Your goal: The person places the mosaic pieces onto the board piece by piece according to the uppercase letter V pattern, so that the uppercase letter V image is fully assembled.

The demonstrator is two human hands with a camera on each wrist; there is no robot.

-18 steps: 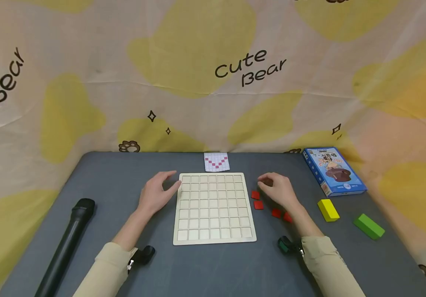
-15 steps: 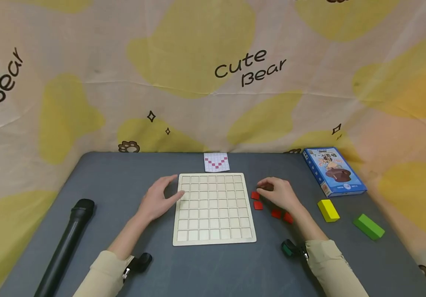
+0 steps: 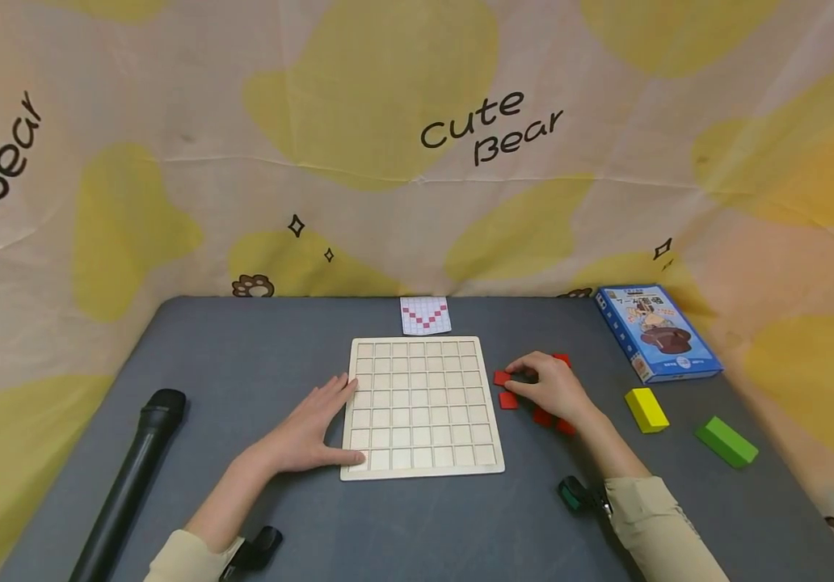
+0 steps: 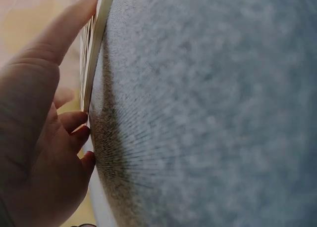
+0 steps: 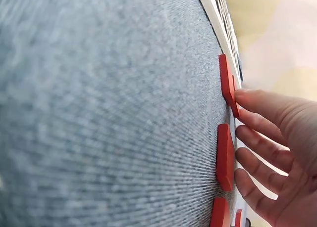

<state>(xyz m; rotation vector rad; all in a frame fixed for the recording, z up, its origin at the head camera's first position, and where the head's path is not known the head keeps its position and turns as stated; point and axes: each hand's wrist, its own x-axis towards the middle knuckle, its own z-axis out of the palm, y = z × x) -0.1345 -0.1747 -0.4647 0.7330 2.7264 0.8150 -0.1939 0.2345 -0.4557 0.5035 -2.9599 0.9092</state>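
A pale square board [image 3: 422,477] with a raised grid lies on the table in the head view. My left hand [image 3: 308,428] is spread along its left side, fingertips at the edge and thumb over the lower left corner. To the right of the board, my right hand [image 3: 549,386] pinches a small flat red tile [image 3: 501,377] between thumb and index finger, with its other fingers loosely bent. In the right wrist view, another red tile [image 5: 225,158] lies on the table below the fingertips. Several more red tiles [image 3: 507,401] lie around and partly under this hand.
Behind the board is a small card [image 3: 425,316] with a pink V pattern on a grid. A blue box [image 3: 657,331], a yellow block [image 3: 646,411] and a green block [image 3: 726,442] stand at the right. A black microphone-shaped object [image 3: 129,481] lies at the left.
My left hand has moved toward me along the board's left edge and spread out onto it. My right hand has lowered to the red tile nearest the board, uncovering another tile behind it.
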